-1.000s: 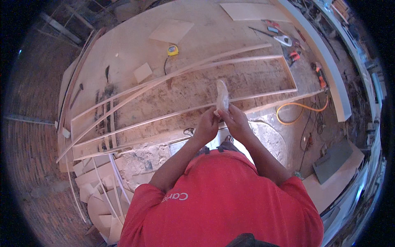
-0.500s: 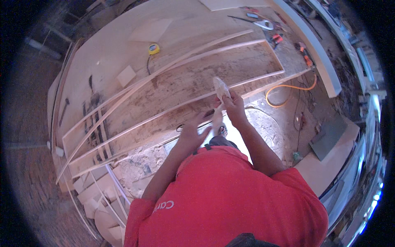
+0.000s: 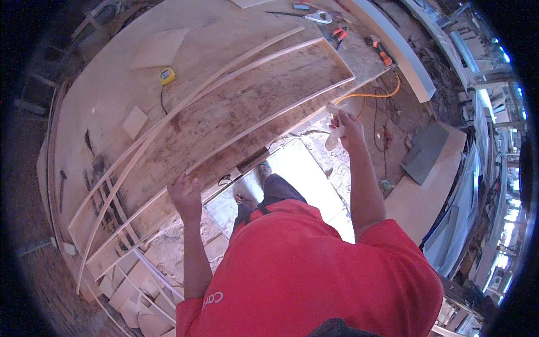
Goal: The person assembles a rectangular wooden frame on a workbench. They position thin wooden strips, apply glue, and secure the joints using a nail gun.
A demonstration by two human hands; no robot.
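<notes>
My right hand [image 3: 349, 133] is raised beyond the workbench's near edge, its fingers closed round a pale, partly see-through plastic thing [image 3: 333, 140]. Whether that is a small bottle or a bag I cannot make out. My left hand [image 3: 185, 196] is at the near rail of a long, shallow wooden frame [image 3: 264, 124], fingers bent over the rail and thumb to the right. The frame lies aslant on the bench. A thin, bowed wood strip [image 3: 160, 124] crosses its far side and left end.
A yellow tape measure [image 3: 167, 76] and a square wood piece [image 3: 134, 122] lie beyond the frame. Red-handled pliers [image 3: 339, 36], a handsaw [image 3: 319, 17] and an orange cord [image 3: 387, 94] are at the right. Offcuts [image 3: 132, 292] clutter the floor at left.
My hands have moved apart: the left went left to the frame's near rail, the right went right with the pale plastic thing. The whole view has shifted somewhat.
</notes>
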